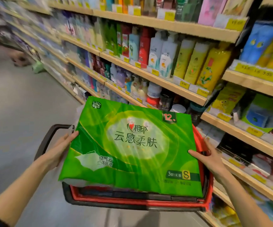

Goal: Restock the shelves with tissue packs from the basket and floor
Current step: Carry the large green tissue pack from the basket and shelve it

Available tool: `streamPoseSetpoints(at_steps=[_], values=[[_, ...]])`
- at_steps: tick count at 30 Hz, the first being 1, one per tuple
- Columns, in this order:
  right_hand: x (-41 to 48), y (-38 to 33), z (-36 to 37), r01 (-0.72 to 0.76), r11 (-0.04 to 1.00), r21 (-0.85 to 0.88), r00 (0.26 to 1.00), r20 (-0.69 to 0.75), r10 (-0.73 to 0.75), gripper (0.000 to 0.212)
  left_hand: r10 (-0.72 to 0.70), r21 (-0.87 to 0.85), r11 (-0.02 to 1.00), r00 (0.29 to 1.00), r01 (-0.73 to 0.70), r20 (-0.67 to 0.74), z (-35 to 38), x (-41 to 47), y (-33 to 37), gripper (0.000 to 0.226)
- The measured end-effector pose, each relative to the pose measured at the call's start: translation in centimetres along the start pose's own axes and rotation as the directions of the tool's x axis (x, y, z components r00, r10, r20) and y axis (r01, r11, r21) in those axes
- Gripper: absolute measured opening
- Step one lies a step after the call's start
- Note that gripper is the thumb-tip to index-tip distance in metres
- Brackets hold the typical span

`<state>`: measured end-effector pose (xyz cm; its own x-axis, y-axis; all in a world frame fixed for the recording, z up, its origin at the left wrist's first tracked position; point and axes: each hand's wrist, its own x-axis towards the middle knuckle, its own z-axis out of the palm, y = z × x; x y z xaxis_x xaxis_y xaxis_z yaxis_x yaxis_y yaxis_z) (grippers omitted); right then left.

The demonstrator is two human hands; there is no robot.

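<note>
A large green tissue pack (132, 145) with Chinese print and a "12" label lies flat over a red basket (137, 203) with a dark handle (50, 138). My left hand (62, 145) grips the pack's left edge. My right hand (206, 154) holds its right edge, thumb on top. Both hands are closed on the pack. The basket's inside is hidden beneath the pack.
Wooden shelves (165, 82) run along the right, packed with shampoo bottles (163, 54) and yellow price tags. Lower right shelves hold boxed and wrapped goods (262, 112). Grey floor (17, 112) stretches left down the aisle. A pale green pack (38, 67) lies on the floor far off.
</note>
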<state>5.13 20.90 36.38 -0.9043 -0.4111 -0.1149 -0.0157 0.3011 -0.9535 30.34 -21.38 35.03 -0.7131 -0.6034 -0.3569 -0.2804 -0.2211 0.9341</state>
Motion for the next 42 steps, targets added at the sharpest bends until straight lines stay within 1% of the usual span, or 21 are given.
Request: streamPoseSetpoints(at_steps=[2,3,5,6,7,9,10,13,14,15,16,17,18,21,24,29,32,36,37,40,42], values=[[1.8,-0.9,1.9,0.049,0.999,-0.024,0.998,0.039,-0.048,0.122,-0.009,-0.065,0.998,0.998,0.005,-0.058,-2.6,-0.4,-0.6,0.113],[2.6,-1.6,3.1,0.068,0.998,-0.016,0.995,0.069,-0.067,0.121,-0.017,-0.098,0.995,0.996,0.008,-0.09,-4.0,-0.5,-1.0,0.115],[4.3,-2.5,5.9,0.05,0.999,-0.01,0.991,0.122,-0.049,0.097,-0.045,-0.148,0.989,0.986,0.021,-0.162,-6.3,-0.8,-1.3,0.12],[4.9,-3.2,7.4,0.054,0.998,-0.017,0.99,0.131,-0.052,0.09,-0.06,-0.17,0.985,0.98,0.027,-0.192,-7.5,-1.0,-1.3,0.121],[5.9,-3.4,8.9,0.065,0.997,-0.04,0.988,0.146,-0.058,0.092,-0.07,-0.19,0.981,0.975,0.029,-0.212,-8.7,-1.1,-1.3,0.119],[7.6,-4.3,12.3,0.088,0.993,-0.076,0.981,0.18,-0.073,0.109,-0.085,-0.205,0.978,0.966,0.035,-0.243,-11.0,-1.3,-0.7,0.113],[8.3,-5.0,14.2,0.081,0.992,-0.095,0.982,0.181,-0.062,0.109,-0.085,-0.211,0.977,0.965,0.031,-0.248,-12.4,-1.3,-0.4,0.109],[10.4,-7.2,20.6,0.125,0.992,-0.031,0.964,0.239,-0.114,0.09,-0.068,-0.22,0.975,0.961,0.007,-0.27,-17.0,-0.8,1.0,0.101],[10.9,-8.2,22.7,0.119,0.992,-0.031,0.964,0.244,-0.108,0.088,-0.072,-0.226,0.974,0.957,0.006,-0.282,-18.7,-0.4,1.6,0.099],[11.8,-8.8,24.8,0.124,0.992,-0.037,0.957,0.267,-0.109,0.092,-0.077,-0.231,0.973,0.954,0.008,-0.29,-20.5,-0.2,2.2,0.096],[12.5,-9.7,26.8,0.117,0.992,-0.043,0.957,0.271,-0.101,0.102,-0.076,-0.232,0.973,0.952,0.005,-0.296,-22.3,0.0,2.9,0.095],[13.3,-10.5,28.9,0.124,0.991,-0.042,0.953,0.285,-0.107,0.112,-0.069,-0.229,0.974,0.95,-0.003,-0.305,-24.1,0.2,3.6,0.096],[13.7,-11.6,31.0,0.125,0.992,-0.034,0.951,0.29,-0.11,0.116,-0.064,-0.22,0.975,0.945,-0.009,-0.32,-25.8,0.4,4.2,0.099],[15.8,-13.9,36.8,0.154,0.987,0.034,0.938,0.309,-0.157,0.111,-0.037,-0.213,0.976,0.932,-0.043,-0.361,-30.4,0.9,6.0,0.101],[17.7,-16.9,42.0,0.192,0.981,0.016,0.929,0.319,-0.187,0.099,-0.039,-0.229,0.972,0.915,-0.059,-0.402,-34.7,1.9,7.0,0.1],[22.3,-20.2,49.8,0.208,0.978,-0.005,0.915,0.356,-0.193,0.121,-0.02,-0.181,0.979,0.846,-0.09,-0.533,-40.5,4.3,8.2,0.126],[25.4,-21.6,54.4,0.238,0.971,-0.029,0.898,0.387,-0.209,0.121,-0.004,-0.161,0.981,0.823,-0.106,-0.568,-43.0,6.5,9.0,0.134],[31.1,-22.6,60.9,0.272,0.961,-0.05,0.872,0.435,-0.224,0.106,-0.009,-0.159,0.981,0.788,-0.113,-0.616,-46.6,10.9,9.8,0.132],[32.8,-22.9,62.4,0.274,0.961,-0.049,0.864,0.451,-0.223,0.107,-0.021,-0.165,0.98,0.778,-0.107,-0.628,-47.5,12.2,10.0,0.13],[36.5,-24.5,67.0,0.238,0.969,-0.067,0.862,0.475,-0.179,0.122,-0.055,-0.185,0.978,0.746,-0.093,-0.663,-50.3,15.9,10.9,0.13],[39.6,-25.6,69.7,0.261,0.964,-0.05,0.839,0.505,-0.201,0.126,-0.082,-0.207,0.974,0.717,-0.088,-0.692,-52.2,18.3,12.0,0.126]])
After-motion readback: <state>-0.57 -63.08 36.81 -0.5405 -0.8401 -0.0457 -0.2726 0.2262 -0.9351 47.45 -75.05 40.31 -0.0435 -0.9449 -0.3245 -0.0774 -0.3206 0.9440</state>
